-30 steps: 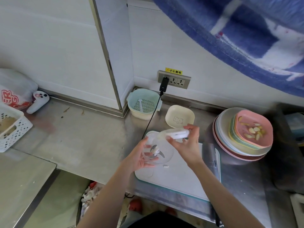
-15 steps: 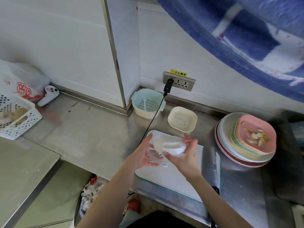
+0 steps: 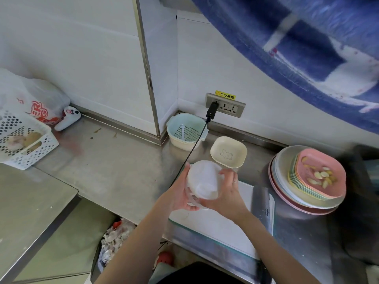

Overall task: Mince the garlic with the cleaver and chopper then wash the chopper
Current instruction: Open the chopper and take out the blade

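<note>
Both hands hold the chopper (image 3: 203, 181) above the far left corner of the board (image 3: 217, 222). The left hand (image 3: 180, 193) cups its clear bowl from the left, fingers curled under it, and the right hand (image 3: 227, 191) wraps the white lid from the right, thumb and fingers curled around it. The lid is blurred, so how it seats on the bowl cannot be told.

The board lies at the near edge of the counter (image 3: 123, 171). The cleaver (image 3: 263, 203) lies flat along the board's right edge, just beside the right wrist. Right of it, near the counter's right end, stands a stack of plates (image 3: 303, 199) with a pink dish (image 3: 320, 175) on top holding the garlic (image 3: 320, 178), peeled and in pieces.

Behind the hands a cream bowl (image 3: 228, 151) sits close to the chopper, and a strainer (image 3: 186, 131) stands in the wall corner. A black cable (image 3: 192, 148) runs from the socket (image 3: 225, 105) down across the strainer's rim and passes behind the left hand.

At the counter's far left are a white basket (image 3: 24, 138), a plastic bag (image 3: 32, 97) and a white controller (image 3: 67, 117). A blue cloth (image 3: 307, 48) hangs across the upper right.
</note>
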Motion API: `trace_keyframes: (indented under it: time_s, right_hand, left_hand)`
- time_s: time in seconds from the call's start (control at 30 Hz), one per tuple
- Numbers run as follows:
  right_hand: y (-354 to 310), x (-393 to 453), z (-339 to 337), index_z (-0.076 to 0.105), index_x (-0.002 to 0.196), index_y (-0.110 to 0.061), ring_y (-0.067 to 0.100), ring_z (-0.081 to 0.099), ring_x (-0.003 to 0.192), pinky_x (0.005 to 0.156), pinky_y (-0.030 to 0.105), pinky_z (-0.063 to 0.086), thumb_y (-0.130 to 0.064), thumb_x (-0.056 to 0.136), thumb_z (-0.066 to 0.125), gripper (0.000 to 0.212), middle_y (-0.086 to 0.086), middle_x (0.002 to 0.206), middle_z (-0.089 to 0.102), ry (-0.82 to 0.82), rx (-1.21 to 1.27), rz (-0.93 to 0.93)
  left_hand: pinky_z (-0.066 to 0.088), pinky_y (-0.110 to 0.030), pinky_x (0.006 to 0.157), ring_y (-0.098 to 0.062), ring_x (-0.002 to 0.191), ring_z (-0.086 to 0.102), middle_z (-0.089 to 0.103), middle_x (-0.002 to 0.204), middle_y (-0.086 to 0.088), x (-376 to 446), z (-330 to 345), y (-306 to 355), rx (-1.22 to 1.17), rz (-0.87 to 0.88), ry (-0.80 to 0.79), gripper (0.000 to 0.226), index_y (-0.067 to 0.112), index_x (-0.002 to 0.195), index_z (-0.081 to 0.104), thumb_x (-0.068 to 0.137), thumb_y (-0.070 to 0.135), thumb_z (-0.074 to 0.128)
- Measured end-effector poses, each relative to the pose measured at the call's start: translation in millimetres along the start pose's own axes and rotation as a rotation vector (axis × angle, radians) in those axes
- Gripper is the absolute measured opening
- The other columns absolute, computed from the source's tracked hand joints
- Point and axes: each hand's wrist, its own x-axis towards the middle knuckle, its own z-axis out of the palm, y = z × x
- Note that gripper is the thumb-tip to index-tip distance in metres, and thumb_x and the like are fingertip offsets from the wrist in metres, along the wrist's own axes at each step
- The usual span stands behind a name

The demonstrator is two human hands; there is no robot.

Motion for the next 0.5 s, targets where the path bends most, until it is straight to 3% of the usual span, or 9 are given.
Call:
trace_keyframes:
  time_s: [0.1,0.23,0.33,0.43,0.5]
  right_hand:
    - [-2,9,-10,0.015,0.14,-0.035,0.014,0.018,0.129,0.108,0.034,0.032,-0.052,0.043,0.089,0.123,-0.021,0.117,0.008,-0.171,-0.034,0.043]
    - [-1,12,-16,0.012,0.143,-0.041,0.013,0.011,0.13,0.112,0.036,0.031,-0.05,0.047,0.086,0.122,-0.025,0.119,0.003,-0.283,-0.047,0.089]
    - [-2,13,-17,0.005,0.142,-0.035,0.014,0.005,0.136,0.109,0.036,0.032,-0.052,0.045,0.084,0.126,-0.02,0.137,0.004,-0.353,-0.109,0.081]
    - [-7,15,-16,0.009,0.134,-0.034,0.015,0.017,0.133,0.094,0.027,0.035,-0.046,0.05,0.086,0.115,-0.016,0.13,0.017,-0.383,-0.099,0.105]
    - [-10,15,-15,0.005,0.139,-0.035,0.016,0.016,0.133,0.094,0.028,0.036,-0.046,0.053,0.085,0.118,-0.016,0.131,0.015,-0.374,-0.151,0.073]
  left_hand:
    - [0.045,-0.048,0.088,-0.035,0.11,0.059,0.063,0.12,-0.011,5,2,-5,-0.03,-0.037,0.0,0.09,0.024,0.12,0.053,0.063,0.092,0.038]
    - [0.046,-0.045,0.083,-0.034,0.111,0.058,0.064,0.12,-0.009,6,2,-6,-0.02,-0.02,0.01,0.085,0.026,0.12,0.056,0.068,0.09,0.036]
    - [0.048,-0.044,0.081,-0.03,0.111,0.057,0.065,0.12,-0.009,5,1,-5,0.017,-0.022,0.024,0.079,0.027,0.119,0.058,0.068,0.086,0.043]
    - [0.049,-0.043,0.076,-0.03,0.11,0.058,0.065,0.121,-0.009,7,-1,-4,0.012,-0.044,0.036,0.081,0.027,0.123,0.056,0.065,0.083,0.052]
    - [0.048,-0.043,0.078,-0.029,0.108,0.059,0.066,0.119,-0.008,7,0,-2,0.025,-0.041,0.045,0.076,0.026,0.123,0.057,0.069,0.079,0.054]
